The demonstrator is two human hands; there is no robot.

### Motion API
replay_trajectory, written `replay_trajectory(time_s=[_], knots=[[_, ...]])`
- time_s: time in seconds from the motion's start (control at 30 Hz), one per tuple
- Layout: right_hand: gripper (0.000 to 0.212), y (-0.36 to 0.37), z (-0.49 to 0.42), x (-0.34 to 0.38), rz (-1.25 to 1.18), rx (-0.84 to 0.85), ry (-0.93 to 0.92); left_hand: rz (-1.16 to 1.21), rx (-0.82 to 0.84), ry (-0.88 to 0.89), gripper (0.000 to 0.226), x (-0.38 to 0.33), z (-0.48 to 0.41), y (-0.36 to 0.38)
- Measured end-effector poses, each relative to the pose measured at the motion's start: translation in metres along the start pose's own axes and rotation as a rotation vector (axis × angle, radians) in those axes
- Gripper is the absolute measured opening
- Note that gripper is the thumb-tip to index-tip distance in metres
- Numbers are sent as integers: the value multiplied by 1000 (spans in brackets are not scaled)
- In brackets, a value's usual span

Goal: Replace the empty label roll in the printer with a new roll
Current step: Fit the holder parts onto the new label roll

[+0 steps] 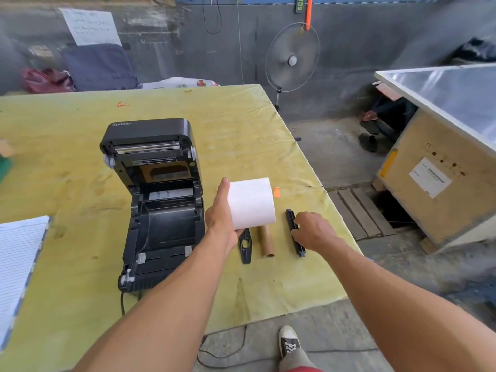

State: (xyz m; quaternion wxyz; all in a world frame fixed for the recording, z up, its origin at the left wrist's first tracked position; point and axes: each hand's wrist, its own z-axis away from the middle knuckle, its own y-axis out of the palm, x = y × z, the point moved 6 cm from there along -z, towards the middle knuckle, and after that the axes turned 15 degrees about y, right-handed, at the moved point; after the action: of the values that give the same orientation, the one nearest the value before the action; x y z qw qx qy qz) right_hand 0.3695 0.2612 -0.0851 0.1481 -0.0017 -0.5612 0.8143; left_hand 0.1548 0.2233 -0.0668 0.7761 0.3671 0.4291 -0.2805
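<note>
One yellow-covered table [241, 124] fronts grey concrete wall [349, 49].

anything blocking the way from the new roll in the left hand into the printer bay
Nothing visible does. The white label roll is held just right of the printer, whose lid is up and whose bay looks empty.

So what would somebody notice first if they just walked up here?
Probably the big white label roll held up in the left hand, mid-table. Just left of it sits the black printer with its lid flipped open and its bay empty. The right hand rests on a black rod beside a bare cardboard tube.
</note>
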Motion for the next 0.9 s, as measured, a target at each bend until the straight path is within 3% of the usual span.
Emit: replay_trajectory(time_s=[0.1,0.37,0.6,0.7,0.83,0.9], knots=[[4,1,-8,4,24,4,-19,-6,-37,4,41,2,-9,2],[10,7,-40,14,11,5,-82,-11,-85,-5,54,14,-28,18],[28,10,-67,18,-91,96,-83,-41,-179,-8,44,24,-44,27],[34,-7,-83,13,-397,110,47,-36,-220,-25,42,27,-46,28],[48,-50,-100,-1,-1151,70,295,-22,-243,-29,44,28,-47,30],[48,-65,-99,0,-1341,52,311,-14,-247,-27,46,26,-45,32]])
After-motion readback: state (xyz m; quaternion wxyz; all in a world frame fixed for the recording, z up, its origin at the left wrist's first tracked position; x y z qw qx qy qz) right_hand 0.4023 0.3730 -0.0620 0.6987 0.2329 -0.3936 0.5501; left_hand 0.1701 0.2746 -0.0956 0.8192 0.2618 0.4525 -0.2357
